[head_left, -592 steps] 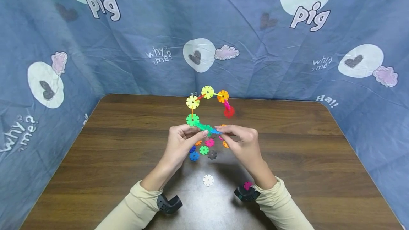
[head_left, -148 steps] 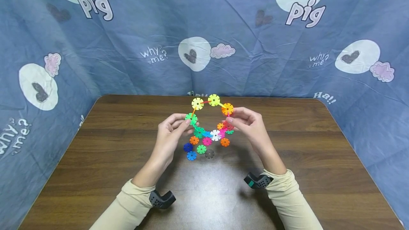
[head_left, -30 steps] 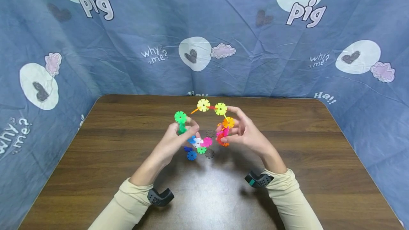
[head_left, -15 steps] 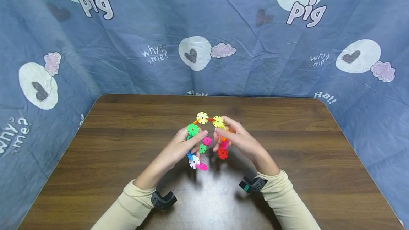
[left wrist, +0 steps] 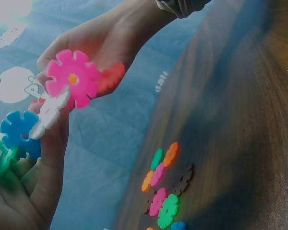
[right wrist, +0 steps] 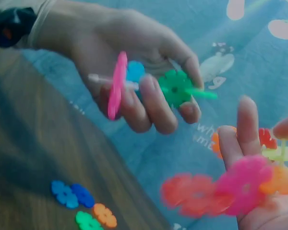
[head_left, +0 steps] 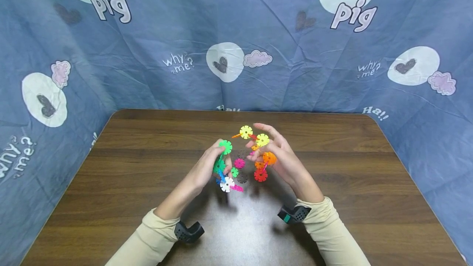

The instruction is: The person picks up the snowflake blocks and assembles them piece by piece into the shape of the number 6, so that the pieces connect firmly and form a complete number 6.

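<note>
My left hand (head_left: 202, 167) grips a short chain of slotted plastic snowflake discs. It runs from a green disc (head_left: 225, 147) under the thumb through more green, a blue disc (left wrist: 19, 132) and a white disc (head_left: 226, 184) to a pink disc (left wrist: 73, 79) at the free end. My right hand (head_left: 288, 165) holds a longer curved chain. From that hand, yellow discs (head_left: 245, 132) reach left to a free orange end, while an orange disc (head_left: 269, 158) and a red disc (head_left: 260, 175) hang below. A gap separates the two chains; right fingers partly hide theirs.
Loose discs lie on the wooden table (head_left: 155, 159) beneath and between the hands, among them a pink one (head_left: 239, 163), a green one (head_left: 234, 172) and a dark one (head_left: 242, 177). A blue printed cloth (head_left: 288, 81) hangs behind the table's far edge.
The ring seen about five seconds ago is now two separate chains. Since half a second ago, the right hand's chain has shifted right, its orange end moving away from the left hand's green disc.
</note>
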